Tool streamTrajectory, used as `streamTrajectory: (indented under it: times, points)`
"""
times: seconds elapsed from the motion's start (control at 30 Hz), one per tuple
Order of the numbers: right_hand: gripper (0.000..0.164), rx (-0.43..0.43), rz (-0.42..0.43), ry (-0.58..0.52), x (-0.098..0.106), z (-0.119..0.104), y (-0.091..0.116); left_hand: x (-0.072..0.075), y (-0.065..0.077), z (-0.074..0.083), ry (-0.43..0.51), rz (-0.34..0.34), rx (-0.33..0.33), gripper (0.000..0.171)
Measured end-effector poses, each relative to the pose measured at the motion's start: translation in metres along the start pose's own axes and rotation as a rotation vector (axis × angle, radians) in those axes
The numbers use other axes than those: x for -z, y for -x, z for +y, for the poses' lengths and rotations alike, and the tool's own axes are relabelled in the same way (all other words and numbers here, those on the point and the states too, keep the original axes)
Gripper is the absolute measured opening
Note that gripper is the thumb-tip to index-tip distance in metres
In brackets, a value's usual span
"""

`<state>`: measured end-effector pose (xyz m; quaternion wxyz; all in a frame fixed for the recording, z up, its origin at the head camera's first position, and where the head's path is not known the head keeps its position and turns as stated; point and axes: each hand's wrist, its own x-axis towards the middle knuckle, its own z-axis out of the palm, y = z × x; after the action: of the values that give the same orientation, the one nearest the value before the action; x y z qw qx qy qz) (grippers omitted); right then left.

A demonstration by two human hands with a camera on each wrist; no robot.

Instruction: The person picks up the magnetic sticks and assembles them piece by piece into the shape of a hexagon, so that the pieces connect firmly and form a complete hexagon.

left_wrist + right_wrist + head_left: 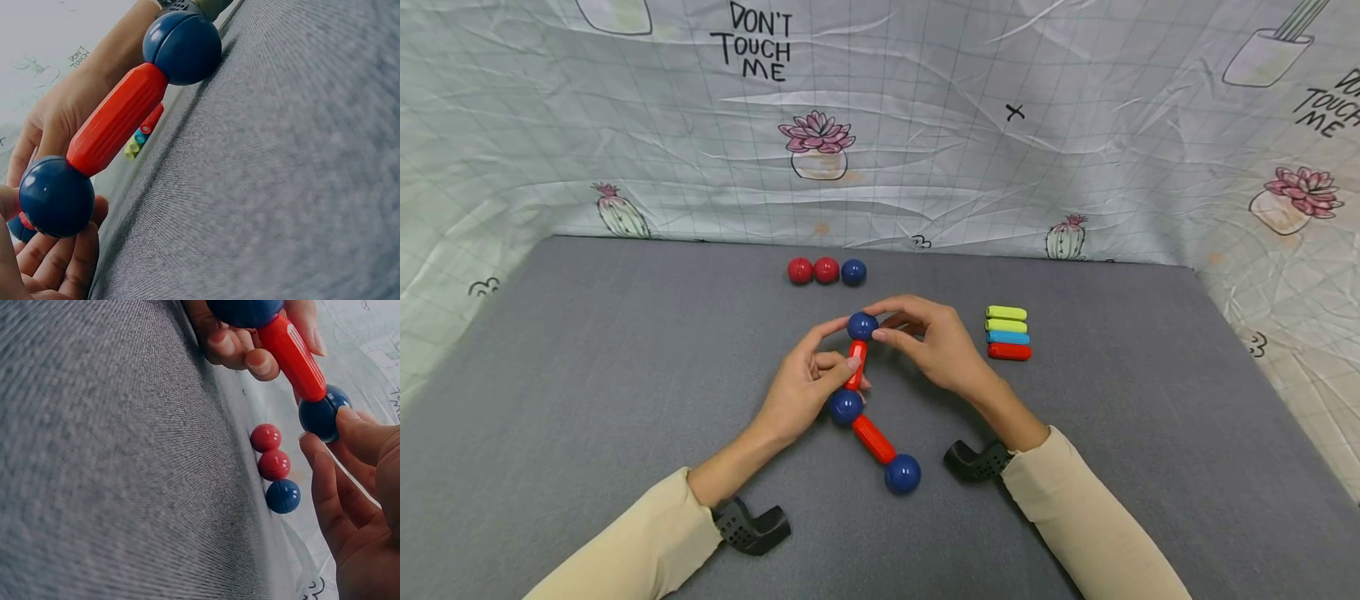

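A chain of three blue balls and two red rods is joined end to end. My left hand [808, 379] grips the upper red rod [857, 364] between thumb and fingers. At the far end, my right hand [932, 342] pinches the top blue ball [862, 326], which touches the rod's tip; the left index finger reaches to that ball too. Below the left hand sits the middle blue ball [56, 197]. From it the lower red rod [117, 119] slants to the near blue ball [182, 48]. In the right wrist view, thumb and fingers hold the top ball [325, 414].
Two red balls [813, 270] and a loose blue ball [853, 272] stand in a row near the back edge of the grey table [625, 350]. To the right lie several short rods [1007, 326] in yellow-green, blue and red. A printed cloth [925, 125] hangs behind.
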<state>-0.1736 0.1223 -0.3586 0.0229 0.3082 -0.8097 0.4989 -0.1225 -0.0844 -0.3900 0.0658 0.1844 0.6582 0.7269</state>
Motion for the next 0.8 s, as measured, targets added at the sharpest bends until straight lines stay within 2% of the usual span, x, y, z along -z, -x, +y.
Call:
streamTrajectory:
  times: [0.13,0.33,0.63,0.8]
  points:
    - [0.024,0.003,-0.013,0.003,0.0004,0.0009,0.0001,0.0006,-0.0005,-0.0001,-0.013,0.005,-0.008,0.053]
    - [0.025,0.018,-0.058,0.001,0.0012,0.0007,-0.0001,0.0011,-0.0009,0.0005,0.044,-0.015,-0.012,0.055]
    - [0.028,0.031,-0.117,-0.024,0.0012,-0.0010,-0.0001,0.0003,-0.0012,-0.0003,0.079,-0.008,-0.004,0.054]
    - [0.028,0.008,-0.123,-0.026,0.0027,-0.0024,0.0006,0.0004,-0.0009,-0.0007,0.095,-0.013,-0.008,0.055]
